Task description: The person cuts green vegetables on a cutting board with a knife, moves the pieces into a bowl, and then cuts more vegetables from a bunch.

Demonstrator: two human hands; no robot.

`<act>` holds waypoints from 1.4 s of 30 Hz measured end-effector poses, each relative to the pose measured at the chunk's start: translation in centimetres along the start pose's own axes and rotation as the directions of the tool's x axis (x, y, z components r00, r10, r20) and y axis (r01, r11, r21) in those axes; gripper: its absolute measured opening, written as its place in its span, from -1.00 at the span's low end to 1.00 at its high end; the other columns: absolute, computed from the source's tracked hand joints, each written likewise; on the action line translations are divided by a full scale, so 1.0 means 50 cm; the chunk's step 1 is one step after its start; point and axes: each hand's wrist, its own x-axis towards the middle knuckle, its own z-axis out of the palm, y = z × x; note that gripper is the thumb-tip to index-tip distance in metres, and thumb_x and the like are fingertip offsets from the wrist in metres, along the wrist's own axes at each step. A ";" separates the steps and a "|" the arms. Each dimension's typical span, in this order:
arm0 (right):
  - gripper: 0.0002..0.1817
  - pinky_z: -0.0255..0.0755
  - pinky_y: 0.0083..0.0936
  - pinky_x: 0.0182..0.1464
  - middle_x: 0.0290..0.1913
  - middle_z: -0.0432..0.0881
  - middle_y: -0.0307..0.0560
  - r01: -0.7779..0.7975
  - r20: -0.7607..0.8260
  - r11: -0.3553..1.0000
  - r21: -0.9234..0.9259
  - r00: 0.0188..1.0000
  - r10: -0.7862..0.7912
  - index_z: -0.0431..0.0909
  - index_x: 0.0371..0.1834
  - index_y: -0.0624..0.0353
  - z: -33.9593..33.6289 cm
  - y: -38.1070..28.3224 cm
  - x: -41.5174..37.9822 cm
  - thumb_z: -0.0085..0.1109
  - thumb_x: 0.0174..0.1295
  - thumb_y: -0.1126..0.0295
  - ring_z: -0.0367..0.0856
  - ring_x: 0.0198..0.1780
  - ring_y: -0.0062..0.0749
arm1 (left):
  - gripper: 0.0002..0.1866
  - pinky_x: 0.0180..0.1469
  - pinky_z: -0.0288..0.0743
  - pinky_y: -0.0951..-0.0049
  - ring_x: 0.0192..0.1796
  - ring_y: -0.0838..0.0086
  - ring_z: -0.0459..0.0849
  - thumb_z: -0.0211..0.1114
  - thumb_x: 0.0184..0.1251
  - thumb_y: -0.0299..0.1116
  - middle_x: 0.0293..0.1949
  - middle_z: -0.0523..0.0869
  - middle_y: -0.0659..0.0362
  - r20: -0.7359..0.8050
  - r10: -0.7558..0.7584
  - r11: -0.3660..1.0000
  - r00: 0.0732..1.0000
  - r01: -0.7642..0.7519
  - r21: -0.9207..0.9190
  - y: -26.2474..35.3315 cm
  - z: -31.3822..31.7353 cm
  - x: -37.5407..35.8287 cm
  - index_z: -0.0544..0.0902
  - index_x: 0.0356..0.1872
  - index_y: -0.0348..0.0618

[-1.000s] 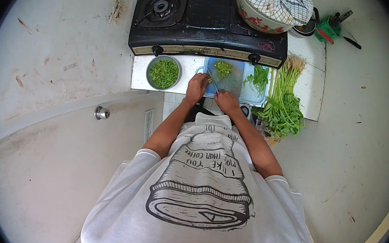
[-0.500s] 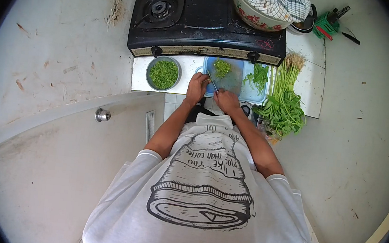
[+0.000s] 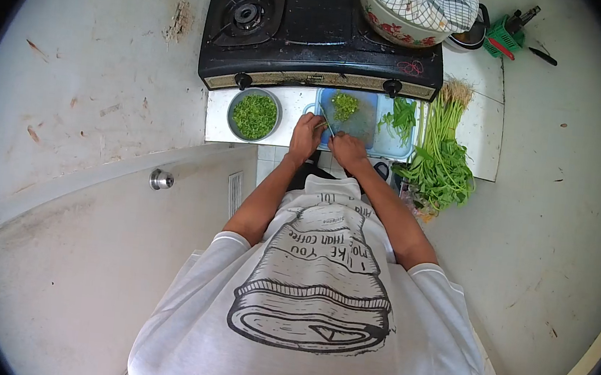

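Note:
My right hand (image 3: 348, 151) grips a knife (image 3: 328, 125), whose thin blade points up and left over the blue cutting board (image 3: 364, 125). Close to the blade, the bent fingers of my left hand (image 3: 307, 136) pinch a few thin green stems (image 3: 322, 125) at the board's left edge. A small heap of chopped greens (image 3: 344, 106) lies on the board just beyond the blade. The board rests in a light blue tray (image 3: 389, 153), with loose green leaves (image 3: 399, 117) on its right side. My fingers partly hide the stems and the knife handle.
Left of the tray stands a grey bowl (image 3: 278, 106) of finely chopped greens (image 3: 254, 114). A large leafy bunch with roots (image 3: 445, 147) hangs over the counter's edge at right. Behind is a black gas stove (image 3: 315, 37) bearing a cloth-covered pot (image 3: 402, 31). A green basket (image 3: 505, 35) holds utensils.
The knife blade and right hand have shifted slightly beside the left fingertips. My left hand stays at the board's left edge. The whole view has drifted a little.

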 end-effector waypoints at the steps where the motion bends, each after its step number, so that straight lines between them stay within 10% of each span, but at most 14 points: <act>1: -0.57 0.69 -0.07 -0.06 -0.21 0.80 0.21 -0.003 -0.004 1.000 -0.001 1.000 0.003 0.73 -0.22 0.27 -0.004 -0.003 -0.003 0.03 0.53 0.12 0.83 -0.18 0.06 | -0.82 0.03 0.55 0.10 -0.06 0.00 0.68 0.44 0.26 -0.53 -0.24 0.69 -0.02 0.001 0.011 1.000 1.000 -0.011 -0.009 -0.001 -0.002 -0.001 0.76 -0.12 -0.26; 42: -0.51 0.67 0.04 -0.08 -0.28 0.78 0.28 -0.045 0.011 0.999 -0.002 0.999 0.045 0.70 -0.22 0.28 -0.009 0.012 -0.038 -0.02 0.55 0.05 0.80 -0.21 0.20 | -0.81 0.08 0.58 0.10 -0.04 -0.02 0.69 0.37 0.28 -0.57 -0.18 0.70 -0.05 0.089 0.019 0.999 0.996 -0.016 -0.029 -0.017 -0.022 0.001 0.75 -0.10 -0.28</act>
